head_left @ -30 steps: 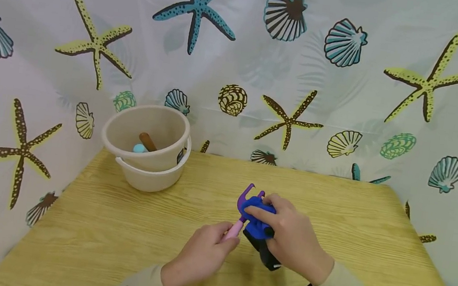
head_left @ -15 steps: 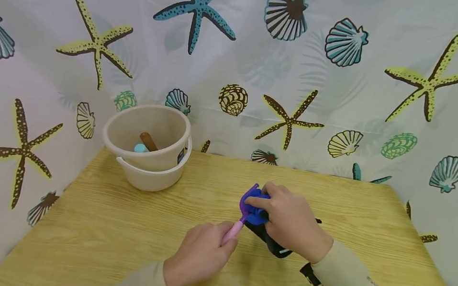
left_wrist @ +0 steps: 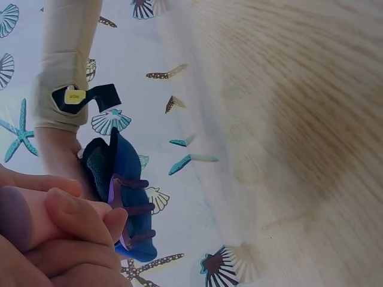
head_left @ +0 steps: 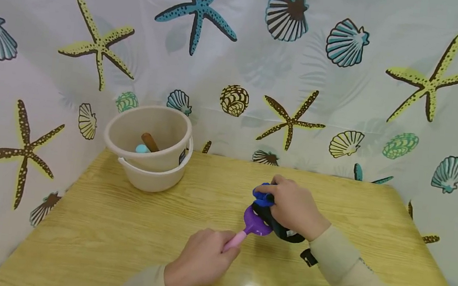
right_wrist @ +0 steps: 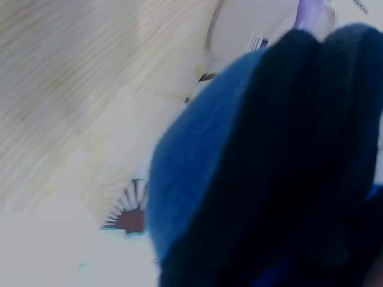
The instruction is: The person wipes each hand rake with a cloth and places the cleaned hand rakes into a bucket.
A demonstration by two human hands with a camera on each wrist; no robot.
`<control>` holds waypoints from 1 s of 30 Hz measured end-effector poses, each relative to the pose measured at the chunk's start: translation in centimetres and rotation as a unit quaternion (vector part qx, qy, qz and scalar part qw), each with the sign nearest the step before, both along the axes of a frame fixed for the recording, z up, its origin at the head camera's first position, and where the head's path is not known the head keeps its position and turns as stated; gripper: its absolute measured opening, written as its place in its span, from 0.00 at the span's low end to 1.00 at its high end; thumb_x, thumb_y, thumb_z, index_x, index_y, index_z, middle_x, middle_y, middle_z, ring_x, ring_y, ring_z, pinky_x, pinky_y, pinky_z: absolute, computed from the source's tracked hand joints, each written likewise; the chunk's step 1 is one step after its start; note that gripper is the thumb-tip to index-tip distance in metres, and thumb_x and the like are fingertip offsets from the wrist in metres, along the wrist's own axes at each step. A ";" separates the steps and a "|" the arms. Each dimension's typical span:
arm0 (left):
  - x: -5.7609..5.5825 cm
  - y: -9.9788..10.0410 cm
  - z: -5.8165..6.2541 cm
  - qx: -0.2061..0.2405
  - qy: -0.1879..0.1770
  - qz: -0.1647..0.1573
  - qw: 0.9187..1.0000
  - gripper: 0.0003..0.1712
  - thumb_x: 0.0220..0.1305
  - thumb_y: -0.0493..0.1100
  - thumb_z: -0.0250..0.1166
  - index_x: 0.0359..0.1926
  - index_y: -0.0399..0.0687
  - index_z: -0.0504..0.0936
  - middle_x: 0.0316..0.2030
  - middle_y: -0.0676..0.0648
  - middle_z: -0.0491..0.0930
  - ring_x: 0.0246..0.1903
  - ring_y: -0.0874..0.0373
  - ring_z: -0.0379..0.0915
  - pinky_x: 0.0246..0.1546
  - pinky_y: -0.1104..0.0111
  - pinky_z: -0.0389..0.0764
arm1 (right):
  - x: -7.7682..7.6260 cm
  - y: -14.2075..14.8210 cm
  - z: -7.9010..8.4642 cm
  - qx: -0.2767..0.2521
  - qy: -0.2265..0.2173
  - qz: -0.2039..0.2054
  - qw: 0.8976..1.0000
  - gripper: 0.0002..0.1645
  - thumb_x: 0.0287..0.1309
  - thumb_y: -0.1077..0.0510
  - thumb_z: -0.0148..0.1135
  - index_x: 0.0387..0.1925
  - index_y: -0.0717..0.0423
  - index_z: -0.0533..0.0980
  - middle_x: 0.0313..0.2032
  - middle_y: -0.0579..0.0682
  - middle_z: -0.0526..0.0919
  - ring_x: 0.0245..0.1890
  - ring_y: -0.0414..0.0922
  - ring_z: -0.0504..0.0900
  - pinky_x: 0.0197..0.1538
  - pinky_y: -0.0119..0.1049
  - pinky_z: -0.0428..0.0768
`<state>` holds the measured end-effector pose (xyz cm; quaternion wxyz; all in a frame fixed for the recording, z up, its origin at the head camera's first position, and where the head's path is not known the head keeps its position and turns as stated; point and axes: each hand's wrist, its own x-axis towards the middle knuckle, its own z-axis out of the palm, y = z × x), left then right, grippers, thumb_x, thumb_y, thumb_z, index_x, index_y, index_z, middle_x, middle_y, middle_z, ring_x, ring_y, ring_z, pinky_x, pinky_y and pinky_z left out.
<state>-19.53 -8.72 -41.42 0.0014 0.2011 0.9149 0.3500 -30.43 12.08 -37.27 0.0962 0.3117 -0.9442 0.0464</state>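
My left hand [head_left: 202,258] grips the pink handle of a small hand rake [head_left: 254,223] with a purple head. Several thin tines of the rake [left_wrist: 133,209] show in the left wrist view, lying across blue fabric. A bunched blue-and-black cloth [head_left: 264,197] is pinched in my right hand [head_left: 296,207], just beyond the rake's head. Its black part hangs behind and to the right of the head, touching or nearly so. In the right wrist view the cloth [right_wrist: 191,161] fills much of the picture and hides most of the right hand's fingers.
A cream bucket [head_left: 150,178] with its white handle lowered stands at the table's back left. Inside are a brown stick-like thing [head_left: 150,142] and a light-blue round thing [head_left: 142,149]. A shell-and-starfish patterned sheet [head_left: 242,43] hangs around the wooden table [head_left: 148,229].
My right hand has moved away from me and slightly right with the cloth, off the top of the rake's head. The rake has turned and tilted lower, so its broad purple base shows.
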 end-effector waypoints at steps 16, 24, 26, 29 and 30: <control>-0.7 -5.7 5.2 0.064 -0.023 0.066 0.996 0.16 0.64 0.49 0.60 0.51 0.53 0.75 0.17 0.55 0.76 0.09 0.64 0.63 0.07 0.74 0.62 | 0.6 4.5 0.8 -0.180 -0.022 -0.049 0.982 0.30 0.52 0.63 0.62 0.59 0.44 0.75 0.42 0.53 0.77 0.34 0.49 0.75 0.33 0.48 0.77; -4.5 -11.5 12.7 0.062 0.026 0.116 0.991 0.16 0.67 0.55 0.57 0.45 0.49 0.75 0.15 0.48 0.74 0.13 0.56 0.65 0.11 0.68 0.64 | 2.6 4.4 1.2 -0.164 0.003 -0.006 0.986 0.30 0.49 0.64 0.62 0.58 0.47 0.76 0.43 0.51 0.76 0.33 0.47 0.76 0.31 0.45 0.76; -5.8 -12.7 14.5 0.039 0.021 0.123 0.991 0.22 0.66 0.61 0.54 0.44 0.48 0.76 0.18 0.46 0.76 0.15 0.54 0.68 0.14 0.65 0.67 | 3.0 4.2 1.4 -0.159 0.010 -0.002 0.987 0.31 0.48 0.64 0.62 0.57 0.47 0.76 0.44 0.50 0.76 0.33 0.47 0.76 0.31 0.45 0.77; -8.0 -14.5 17.2 -0.001 -0.012 0.136 0.991 0.28 0.65 0.66 0.51 0.45 0.47 0.75 0.23 0.43 0.78 0.21 0.53 0.72 0.21 0.62 0.72 | 3.3 4.1 1.5 -0.152 0.027 0.010 0.988 0.31 0.46 0.64 0.63 0.56 0.48 0.77 0.44 0.49 0.77 0.34 0.46 0.77 0.30 0.45 0.78; -8.8 -15.1 18.0 -0.009 -0.025 0.142 0.990 0.29 0.64 0.67 0.51 0.44 0.47 0.75 0.24 0.43 0.78 0.22 0.52 0.72 0.22 0.62 0.72 | 3.4 4.1 1.5 -0.152 0.033 0.014 0.988 0.30 0.46 0.64 0.64 0.55 0.48 0.77 0.43 0.49 0.77 0.33 0.46 0.77 0.30 0.44 0.78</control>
